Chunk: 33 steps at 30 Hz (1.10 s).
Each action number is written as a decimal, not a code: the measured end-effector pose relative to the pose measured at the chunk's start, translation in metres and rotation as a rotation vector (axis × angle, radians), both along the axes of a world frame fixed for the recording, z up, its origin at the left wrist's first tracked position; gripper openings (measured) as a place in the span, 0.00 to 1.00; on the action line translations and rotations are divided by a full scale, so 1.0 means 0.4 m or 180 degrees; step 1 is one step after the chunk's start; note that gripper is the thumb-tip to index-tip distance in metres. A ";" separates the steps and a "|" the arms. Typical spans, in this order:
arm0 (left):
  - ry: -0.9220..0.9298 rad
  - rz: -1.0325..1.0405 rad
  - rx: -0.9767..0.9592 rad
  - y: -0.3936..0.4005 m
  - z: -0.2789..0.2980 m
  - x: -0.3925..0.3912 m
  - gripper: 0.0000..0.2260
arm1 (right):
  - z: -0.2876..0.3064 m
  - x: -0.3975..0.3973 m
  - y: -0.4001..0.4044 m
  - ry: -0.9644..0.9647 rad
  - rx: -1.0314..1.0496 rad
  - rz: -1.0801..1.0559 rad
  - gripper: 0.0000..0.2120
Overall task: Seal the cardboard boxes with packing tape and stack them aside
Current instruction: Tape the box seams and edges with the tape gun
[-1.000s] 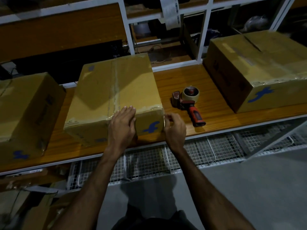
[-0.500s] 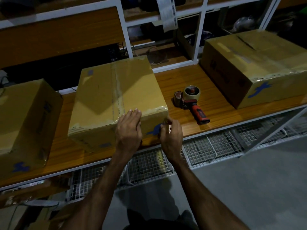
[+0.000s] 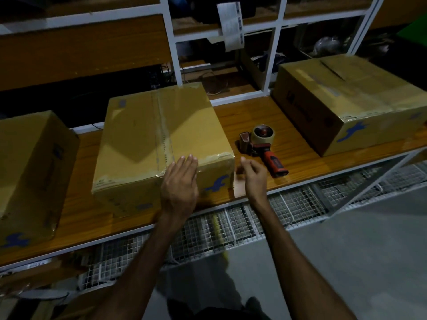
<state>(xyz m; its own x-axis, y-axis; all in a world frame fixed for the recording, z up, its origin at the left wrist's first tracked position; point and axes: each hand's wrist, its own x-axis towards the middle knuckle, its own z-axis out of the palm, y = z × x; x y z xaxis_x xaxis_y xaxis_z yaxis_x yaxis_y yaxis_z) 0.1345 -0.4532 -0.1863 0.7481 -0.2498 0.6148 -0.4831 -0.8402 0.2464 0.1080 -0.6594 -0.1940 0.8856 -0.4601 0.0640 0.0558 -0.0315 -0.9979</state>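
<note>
The middle box sits at the centre of the frame on the wooden shelf, a strip of clear tape running down its top and over the near edge. The left hand lies flat with straight fingers on that near edge, holding nothing. The right hand hovers just beside the box's lower right corner, fingers loosely curled; whether they pinch anything cannot be told. Right of it lies the tape dispenser, untouched. 2 more boxes flank them: 1 at the left, 1 at the upper right.
</note>
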 end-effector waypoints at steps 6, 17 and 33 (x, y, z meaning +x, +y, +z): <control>-0.0100 -0.0002 0.0044 0.006 -0.023 0.014 0.20 | 0.113 0.119 -0.079 0.0124 -0.1906 0.1004 0.20; -0.0575 -0.0125 0.0514 0.037 -0.076 0.039 0.22 | 0.062 0.094 -0.122 -0.0582 -0.2518 0.1471 0.09; 0.0285 -0.0461 0.0509 -0.176 0.048 0.027 0.17 | -0.028 0.055 -0.096 -0.0126 -0.2807 0.1174 0.33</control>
